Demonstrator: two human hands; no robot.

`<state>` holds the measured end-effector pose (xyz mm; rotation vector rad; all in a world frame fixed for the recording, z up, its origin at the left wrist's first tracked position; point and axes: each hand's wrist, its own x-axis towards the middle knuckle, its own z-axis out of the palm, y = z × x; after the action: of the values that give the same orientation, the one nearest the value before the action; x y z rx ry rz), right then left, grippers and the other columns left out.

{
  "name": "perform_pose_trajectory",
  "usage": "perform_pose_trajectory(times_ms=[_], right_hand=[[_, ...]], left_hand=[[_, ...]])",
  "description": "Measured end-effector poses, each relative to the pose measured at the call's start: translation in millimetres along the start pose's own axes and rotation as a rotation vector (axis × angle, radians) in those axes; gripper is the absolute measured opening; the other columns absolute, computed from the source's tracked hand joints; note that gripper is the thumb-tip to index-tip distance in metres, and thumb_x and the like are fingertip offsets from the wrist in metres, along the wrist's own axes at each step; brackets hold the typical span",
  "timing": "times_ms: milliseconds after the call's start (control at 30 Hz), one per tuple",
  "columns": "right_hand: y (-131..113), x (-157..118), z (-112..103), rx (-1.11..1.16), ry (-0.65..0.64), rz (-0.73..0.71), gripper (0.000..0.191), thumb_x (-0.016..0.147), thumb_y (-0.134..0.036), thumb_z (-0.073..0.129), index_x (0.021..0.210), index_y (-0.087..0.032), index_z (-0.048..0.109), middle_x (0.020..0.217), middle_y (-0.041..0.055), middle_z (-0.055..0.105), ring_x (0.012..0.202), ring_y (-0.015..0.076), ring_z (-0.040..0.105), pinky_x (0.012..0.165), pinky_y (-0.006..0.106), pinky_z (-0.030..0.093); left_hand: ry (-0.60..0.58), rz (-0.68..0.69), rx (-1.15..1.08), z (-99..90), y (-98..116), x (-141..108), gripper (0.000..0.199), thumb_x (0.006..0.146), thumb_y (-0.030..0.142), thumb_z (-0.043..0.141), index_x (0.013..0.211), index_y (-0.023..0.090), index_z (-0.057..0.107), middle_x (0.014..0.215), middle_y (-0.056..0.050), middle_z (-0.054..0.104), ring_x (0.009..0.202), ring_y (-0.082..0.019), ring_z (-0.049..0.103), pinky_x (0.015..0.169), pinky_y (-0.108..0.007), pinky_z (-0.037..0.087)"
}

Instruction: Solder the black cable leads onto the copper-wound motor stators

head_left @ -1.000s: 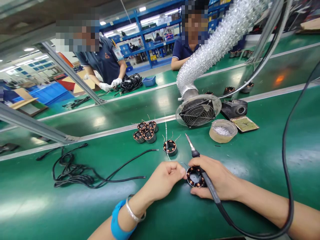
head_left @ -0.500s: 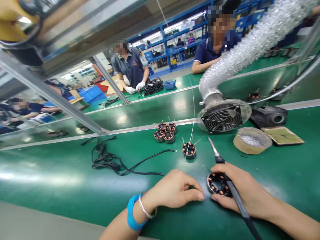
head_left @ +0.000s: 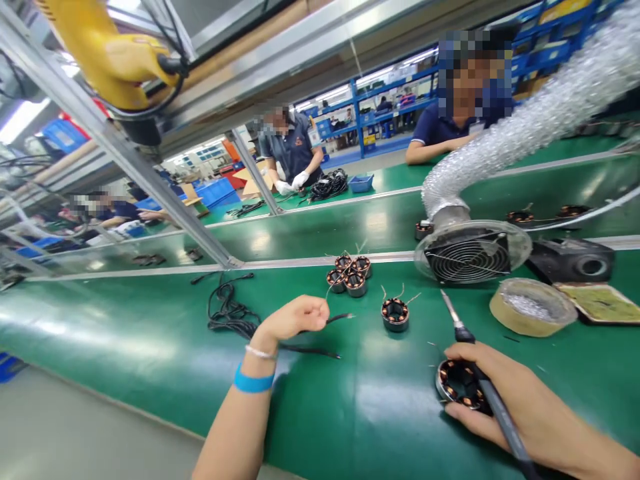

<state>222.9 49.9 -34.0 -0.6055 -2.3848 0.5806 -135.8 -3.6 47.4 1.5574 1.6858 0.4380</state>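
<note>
My left hand (head_left: pixel 297 318) is closed at one end of a black cable (head_left: pixel 340 318), whose stripped tip sticks out past the fingers. A thin silvery wire (head_left: pixel 329 287) curves up from beside those fingertips. My right hand (head_left: pixel 520 400) grips a ring-shaped copper coil part (head_left: pixel 463 385) between thumb and fingers, against the table. The same hand holds a soldering iron (head_left: pixel 500 413), its bare tip pointing up and away. Between the hands, farther back, a similar coil part (head_left: pixel 395 315) stands with thin leads upright.
Several coil parts (head_left: pixel 356 283) stand clustered near the back rail. Behind my right hand are a round fan (head_left: pixel 470 257) on a silver duct (head_left: pixel 450 170), a tape-like ring (head_left: pixel 533 307) and a sponge tray (head_left: pixel 600 303). Co-workers sit or stand across the bench.
My left hand has moved left and away from me, from beside the held coil part to the cable. The thin wire has shifted left off the standing coil part. My right hand keeps its hold.
</note>
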Motion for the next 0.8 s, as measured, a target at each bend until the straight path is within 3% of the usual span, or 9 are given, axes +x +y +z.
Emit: perform_pose_trajectory(times_ms=[100,167,267,333,533,667,800], right_hand=[[-14,6,-9,0.101,0.041,0.016,0.060,0.071,-0.034,0.077,0.123,-0.027,0.048,0.106,0.0063,0.067,0.087,0.0240,0.070,0.073,0.033,0.060],[-29,12,-14,0.213,0.119,0.078,0.054,0.074,-0.032,0.073,0.122,-0.025,0.048,0.105,0.0070,0.067,0.087,0.0222,0.069,0.074,0.031,0.059],[-48,23,-14,0.349,0.242,0.170,0.033,0.080,-0.023,0.065,0.109,-0.023,0.049,0.090,0.0028,0.066,0.071,0.0149,0.066,0.066,0.026,0.057],[-55,28,-11,0.373,0.292,0.180,0.025,0.082,-0.017,0.059,0.104,-0.024,0.048,0.082,-0.0005,0.063,0.063,0.0111,0.061,0.060,0.022,0.054],[-60,37,-9,0.398,0.270,0.146,0.026,0.079,-0.013,0.056,0.102,-0.024,0.048,0.079,-0.0024,0.060,0.058,0.0090,0.058,0.054,0.019,0.049],[-62,48,-9,0.337,0.299,0.062,0.028,0.074,-0.011,0.052,0.099,-0.023,0.050,0.074,-0.0034,0.059,0.058,0.0100,0.056,0.055,0.020,0.047],[-65,60,-4,0.308,0.298,-0.081,0.028,0.069,-0.012,0.049,0.094,-0.023,0.053,0.075,-0.0021,0.061,0.063,0.0116,0.058,0.062,0.021,0.049]], left_hand=[[-0.142,0.094,-0.113,25.0,26,-11,0.053,0.071,0.072,0.055,0.071,0.019,0.048,0.056,0.008,0.034,0.050,-0.009,0.026,0.048,-0.022,0.024],[-0.221,0.132,-0.203,52.0,41,-12,0.046,0.079,0.064,0.054,0.074,0.019,0.048,0.055,0.008,0.034,0.050,-0.009,0.026,0.048,-0.022,0.024],[-0.165,0.163,-0.166,85.2,54,-10,0.032,0.089,0.047,0.051,0.075,0.019,0.048,0.058,0.007,0.038,0.055,-0.011,0.032,0.051,-0.023,0.025],[-0.111,0.168,-0.101,95.6,56,-9,0.027,0.092,0.041,0.049,0.076,0.019,0.049,0.060,0.007,0.039,0.057,-0.012,0.034,0.053,-0.023,0.025],[-0.051,0.152,-0.004,98.5,51,-13,0.025,0.094,0.039,0.046,0.080,0.019,0.050,0.059,0.007,0.040,0.058,-0.013,0.036,0.056,-0.025,0.025],[-0.073,0.194,-0.005,93.2,52,-9,0.033,0.096,0.046,0.042,0.079,0.019,0.052,0.063,0.004,0.043,0.062,-0.015,0.040,0.059,-0.025,0.029],[-0.016,0.340,-0.132,88.4,61,1,0.045,0.097,0.056,0.035,0.088,0.020,0.060,0.084,-0.004,0.060,0.082,-0.021,0.052,0.079,-0.030,0.041]])
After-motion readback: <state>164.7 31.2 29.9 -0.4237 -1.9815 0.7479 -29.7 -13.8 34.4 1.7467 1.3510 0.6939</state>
